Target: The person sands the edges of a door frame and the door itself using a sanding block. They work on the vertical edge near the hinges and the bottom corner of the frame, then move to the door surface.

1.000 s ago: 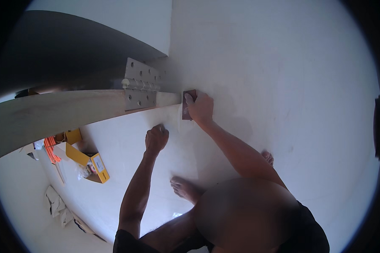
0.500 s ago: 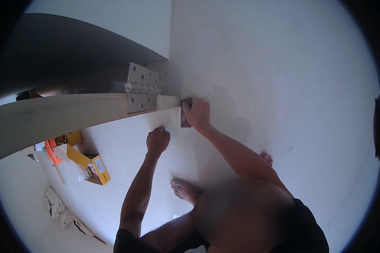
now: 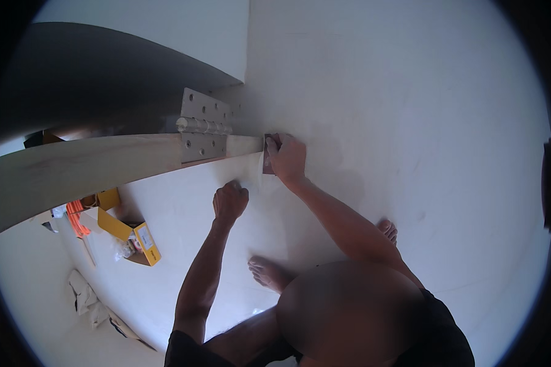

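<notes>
My right hand (image 3: 289, 160) is closed over a flat, dark red-brown piece of sandpaper (image 3: 269, 165), its thumb lying across the top. The sandpaper is right at the end of a long pale door edge (image 3: 92, 162), over the white surface there. A metal hinge (image 3: 203, 125) with several screw holes is fixed across that edge, left of the sandpaper. Below the edge, my left hand (image 3: 231, 199) is curled into a fist, apart from the sandpaper. What it holds, if anything, is hidden.
An opened yellow box (image 3: 147, 244) with small items stands on the floor at left. Orange cord-like material (image 3: 76, 217) lies behind it, and crumpled pale cloth (image 3: 86, 296) farther down. My bare feet show below my hands, the left foot (image 3: 266, 272) nearer the middle.
My right hand and the sandpaper have slid slightly upward along the end of the door edge. The left hand has shifted up very little and stays curled.
</notes>
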`<action>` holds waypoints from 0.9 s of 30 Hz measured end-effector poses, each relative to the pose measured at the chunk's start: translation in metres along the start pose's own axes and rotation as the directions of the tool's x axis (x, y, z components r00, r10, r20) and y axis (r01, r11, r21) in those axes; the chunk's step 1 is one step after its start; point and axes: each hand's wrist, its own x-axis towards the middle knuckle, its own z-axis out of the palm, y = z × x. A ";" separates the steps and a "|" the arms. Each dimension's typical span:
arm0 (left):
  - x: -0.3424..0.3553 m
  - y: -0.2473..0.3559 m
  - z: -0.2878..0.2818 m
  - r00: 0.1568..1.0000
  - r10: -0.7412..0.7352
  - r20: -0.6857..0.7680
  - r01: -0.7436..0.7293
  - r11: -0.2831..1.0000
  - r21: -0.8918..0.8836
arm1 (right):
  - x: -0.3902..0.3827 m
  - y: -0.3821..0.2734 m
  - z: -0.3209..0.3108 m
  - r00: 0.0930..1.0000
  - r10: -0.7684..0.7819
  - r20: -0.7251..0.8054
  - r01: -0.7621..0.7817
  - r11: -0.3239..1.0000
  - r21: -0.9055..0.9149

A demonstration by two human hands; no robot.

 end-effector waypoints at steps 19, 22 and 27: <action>0.001 0.000 0.000 0.999 -0.013 0.030 0.014 1.000 -0.021 | 0.006 -0.001 0.003 1.000 -0.015 0.014 0.015 1.000 0.015; 0.000 0.002 -0.001 0.999 -0.010 0.036 0.010 1.000 -0.002 | 0.006 0.004 0.005 0.996 -0.045 0.073 0.050 0.997 -0.066; -0.004 0.013 -0.003 0.990 0.133 -0.056 -0.134 0.991 -0.016 | -0.006 0.008 -0.025 0.962 -0.071 0.264 0.047 0.994 0.098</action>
